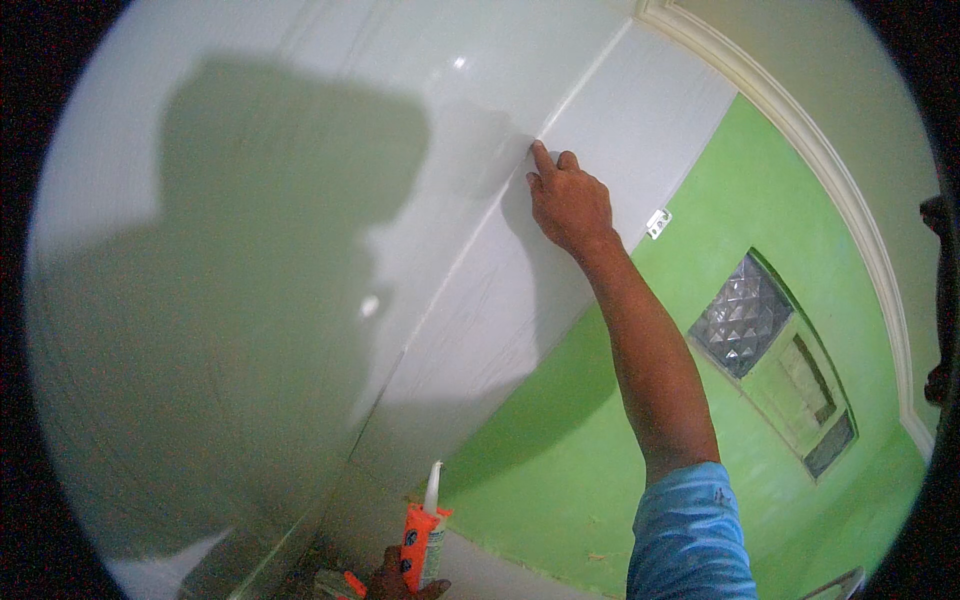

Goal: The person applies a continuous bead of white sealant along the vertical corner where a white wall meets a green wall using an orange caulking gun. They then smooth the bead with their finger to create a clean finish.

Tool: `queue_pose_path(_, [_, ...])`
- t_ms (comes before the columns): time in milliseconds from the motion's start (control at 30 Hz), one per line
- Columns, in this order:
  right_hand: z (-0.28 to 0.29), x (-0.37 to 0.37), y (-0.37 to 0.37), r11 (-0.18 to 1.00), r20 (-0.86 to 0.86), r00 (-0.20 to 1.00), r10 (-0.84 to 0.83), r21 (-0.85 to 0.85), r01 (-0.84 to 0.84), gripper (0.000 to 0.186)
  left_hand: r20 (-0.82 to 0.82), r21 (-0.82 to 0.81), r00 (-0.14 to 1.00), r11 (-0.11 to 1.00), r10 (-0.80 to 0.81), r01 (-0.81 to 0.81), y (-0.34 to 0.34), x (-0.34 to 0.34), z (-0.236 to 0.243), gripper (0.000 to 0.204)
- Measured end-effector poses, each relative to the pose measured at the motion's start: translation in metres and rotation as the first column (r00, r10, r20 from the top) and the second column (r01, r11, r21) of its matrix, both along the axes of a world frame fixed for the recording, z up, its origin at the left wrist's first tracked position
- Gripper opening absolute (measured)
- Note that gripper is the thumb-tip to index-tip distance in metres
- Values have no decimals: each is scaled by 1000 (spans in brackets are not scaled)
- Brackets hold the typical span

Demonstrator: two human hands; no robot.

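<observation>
My right hand point(572, 205) is raised to the wall, its index fingertip touching the pale seam between two glossy white panels. Its fingers are apart and hold nothing. A thin white bead point(468, 248) runs along this seam, up and down from the fingertip. Low in the view, my left hand point(400, 584) is wrapped round a sealant cartridge point(425, 545), orange and whitish with a white nozzle point(432, 488) pointing up. The lower end of the cartridge and most of that hand are cut off by the picture's edge.
The white wall panel point(610, 120) borders a green wall point(560, 440), with a small metal bracket point(658, 223) at their border. A framed opening with patterned glass point(742, 315) is at the right. Cream moulding point(850, 190) curves along the ceiling. My shadow covers the left panel.
</observation>
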State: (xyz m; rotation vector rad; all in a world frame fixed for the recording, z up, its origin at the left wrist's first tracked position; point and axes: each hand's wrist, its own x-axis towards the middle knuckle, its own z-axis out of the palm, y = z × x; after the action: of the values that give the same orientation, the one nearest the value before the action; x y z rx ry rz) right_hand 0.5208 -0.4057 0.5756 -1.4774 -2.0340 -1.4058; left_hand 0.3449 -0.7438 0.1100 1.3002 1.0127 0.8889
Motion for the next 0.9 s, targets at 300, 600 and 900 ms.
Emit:
queue_pose_path(300, [-15, 0, 3, 1000, -16, 1000, 12, -27, -12, 54, -44, -15, 999, 1000, -11, 11, 2, -3, 7, 92])
queue_pose_path(600, [-28, -1, 4, 999, -14, 1000, 17, -33, -18, 56, -42, 24, 999, 1000, 4, -3, 2, -11, 8, 89])
queue_pose_path(900, [-41, -3, 4, 996, -37, 999, 34, -79, -37, 55, -107, 0, 994, 999, -35, 36, 5, -13, -3, 95])
